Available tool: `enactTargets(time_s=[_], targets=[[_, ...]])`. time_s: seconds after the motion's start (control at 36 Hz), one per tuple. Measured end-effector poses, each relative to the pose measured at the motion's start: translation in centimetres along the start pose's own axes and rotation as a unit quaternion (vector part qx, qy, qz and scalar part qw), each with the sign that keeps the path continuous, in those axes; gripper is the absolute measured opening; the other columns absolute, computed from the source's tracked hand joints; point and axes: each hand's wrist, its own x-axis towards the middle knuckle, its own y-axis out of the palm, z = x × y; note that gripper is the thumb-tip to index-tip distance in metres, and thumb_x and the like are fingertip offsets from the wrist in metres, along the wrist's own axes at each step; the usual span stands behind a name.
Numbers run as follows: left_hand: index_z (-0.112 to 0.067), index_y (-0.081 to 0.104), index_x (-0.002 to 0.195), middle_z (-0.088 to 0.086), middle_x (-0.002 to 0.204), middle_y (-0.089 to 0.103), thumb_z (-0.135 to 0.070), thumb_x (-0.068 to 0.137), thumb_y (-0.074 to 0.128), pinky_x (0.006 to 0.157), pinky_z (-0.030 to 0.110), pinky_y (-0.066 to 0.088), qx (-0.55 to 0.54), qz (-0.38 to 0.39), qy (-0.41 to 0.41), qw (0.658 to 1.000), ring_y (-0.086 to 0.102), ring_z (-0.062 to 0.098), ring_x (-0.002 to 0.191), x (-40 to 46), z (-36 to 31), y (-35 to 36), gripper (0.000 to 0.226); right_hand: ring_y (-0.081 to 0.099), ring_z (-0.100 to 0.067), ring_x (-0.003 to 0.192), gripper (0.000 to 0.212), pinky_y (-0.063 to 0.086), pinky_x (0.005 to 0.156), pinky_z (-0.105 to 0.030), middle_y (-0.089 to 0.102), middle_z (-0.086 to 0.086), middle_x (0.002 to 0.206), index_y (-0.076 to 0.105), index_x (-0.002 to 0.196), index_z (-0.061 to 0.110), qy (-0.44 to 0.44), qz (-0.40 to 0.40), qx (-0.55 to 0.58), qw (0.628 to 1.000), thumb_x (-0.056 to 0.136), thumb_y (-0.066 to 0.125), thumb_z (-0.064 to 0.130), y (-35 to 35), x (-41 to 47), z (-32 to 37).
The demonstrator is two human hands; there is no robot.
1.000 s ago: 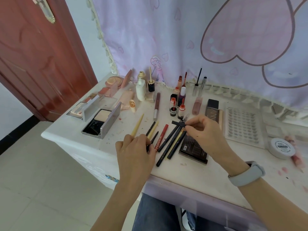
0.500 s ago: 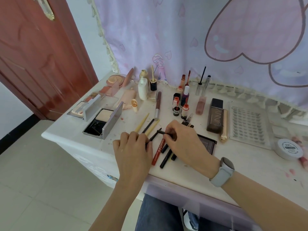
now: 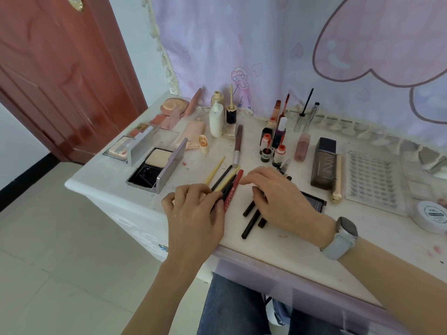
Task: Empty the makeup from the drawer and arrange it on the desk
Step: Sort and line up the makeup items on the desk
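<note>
Right hand [image 3: 278, 197] is now lying flat over the black pencils [image 3: 251, 218]. Left hand [image 3: 193, 213] is gripping the red pencil [image 3: 231, 192] bundle; hands apart. Aligning step; next, likely evening the ends on the table [image 3: 302, 252]

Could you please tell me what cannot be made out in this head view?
- Black pencils: upper ends hidden under the right hand.
- Dark palette: mostly covered by that hand.
- Red pencil: lettering partly covered by the left hand.
- White round tin: cut by the right edge.

Bare desk [image 3: 302, 257] near front edge
</note>
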Motion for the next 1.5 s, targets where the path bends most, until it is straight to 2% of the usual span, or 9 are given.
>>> enactTargets(time_s=[0.19,0.69,0.81,0.89,0.97,1.06,1.14,1.28,1.5], targets=[[-0.019,0.074,0.090,-0.005,0.096,0.067,-0.027,0.083,0.055,0.082,0.036,0.029,-0.007,0.018,0.049,0.999,0.048,0.019,0.099,-0.3,0.2,0.6,0.022,0.045,-0.024,0.112,0.040,0.040,0.093,-0.039,0.050,0.000,0.135,0.052,0.128,0.014,-0.065,0.088,-0.106,0.988,0.090,0.044,0.004,0.3,1.8,-1.0],[-0.020,0.072,0.095,0.005,0.111,0.063,-0.034,0.081,0.056,0.090,0.044,0.028,0.033,0.045,0.029,0.998,0.043,0.025,0.111,-0.9,-0.4,0.7,0.026,0.040,-0.016,0.105,0.012,0.038,0.087,-0.032,0.050,0.003,0.112,0.052,0.103,0.018,-0.162,0.158,-0.209,0.951,0.093,0.048,0.023,-1.3,3.1,-3.0],[-0.021,0.070,0.099,0.004,0.114,0.061,-0.037,0.083,0.055,0.093,0.047,0.027,0.037,0.036,0.038,0.998,0.043,0.026,0.113,-0.7,-0.8,0.5,0.028,0.040,-0.007,0.083,0.004,0.031,0.076,-0.020,0.049,0.009,0.092,0.049,0.098,0.024,-0.071,0.186,-0.087,0.976,0.096,0.046,0.025,-2.4,2.1,-2.2],[-0.019,0.070,0.099,0.002,0.105,0.065,-0.035,0.088,0.051,0.090,0.043,0.030,0.031,0.017,0.053,0.998,0.053,0.026,0.103,-0.3,-1.7,0.1,0.027,0.050,-0.009,0.074,0.012,0.041,0.067,-0.021,0.056,0.006,0.087,0.047,0.091,0.033,0.020,0.186,0.109,0.976,0.095,0.047,0.022,-3.4,1.1,-1.0],[-0.013,0.068,0.090,0.000,0.079,0.066,-0.031,0.092,0.056,0.072,0.029,0.037,-0.009,0.002,0.059,0.998,0.061,0.021,0.071,0.2,-2.6,-0.4,0.022,0.056,-0.004,0.072,0.017,0.048,0.070,-0.017,0.061,0.006,0.082,0.052,0.091,0.033,0.067,0.107,0.280,0.952,0.092,0.052,0.015,-3.6,-0.1,-0.4],[-0.008,0.066,0.089,0.000,0.070,0.063,-0.019,0.090,0.058,0.048,0.021,0.040,-0.062,0.030,0.037,0.997,0.056,0.015,0.055,0.3,-3.6,-0.6,0.013,0.048,-0.004,0.053,0.007,0.043,0.054,-0.014,0.054,0.007,0.060,0.057,0.090,0.016,0.108,0.039,0.401,0.909,0.092,0.051,0.014,-3.3,-0.8,-0.4],[-0.011,0.063,0.093,-0.003,0.070,0.061,-0.020,0.087,0.053,0.038,0.030,0.046,-0.094,0.071,0.007,0.993,0.050,0.011,0.047,0.1,-4.2,-0.6,0.015,0.043,0.000,0.048,0.011,0.037,0.049,-0.011,0.050,0.010,0.053,0.059,0.088,0.012,0.122,-0.018,0.432,0.894,0.093,0.049,0.010,-2.5,-1.3,-0.5],[-0.019,0.062,0.093,-0.014,0.069,0.055,-0.034,0.091,0.046,0.045,0.030,0.048,-0.137,0.093,-0.016,0.986,0.047,0.004,0.050,0.2,-4.1,-0.3,0.022,0.049,0.000,0.060,0.017,0.044,0.062,-0.015,0.053,0.012,0.063,0.054,0.089,0.020,0.101,-0.036,0.445,0.889,0.094,0.046,0.006,-1.7,-1.8,-0.3],[-0.027,0.043,0.058,-0.010,0.042,0.037,-0.061,0.087,0.030,0.043,0.015,0.026,-0.092,0.072,-0.060,0.991,0.039,0.007,0.038,0.4,-4.9,-0.1,0.047,0.042,-0.030,0.069,0.016,0.044,0.074,-0.053,0.045,-0.006,0.072,0.046,0.090,0.017,0.074,-0.053,0.458,0.884,0.095,0.042,0.002,-1.8,-1.9,0.2]])
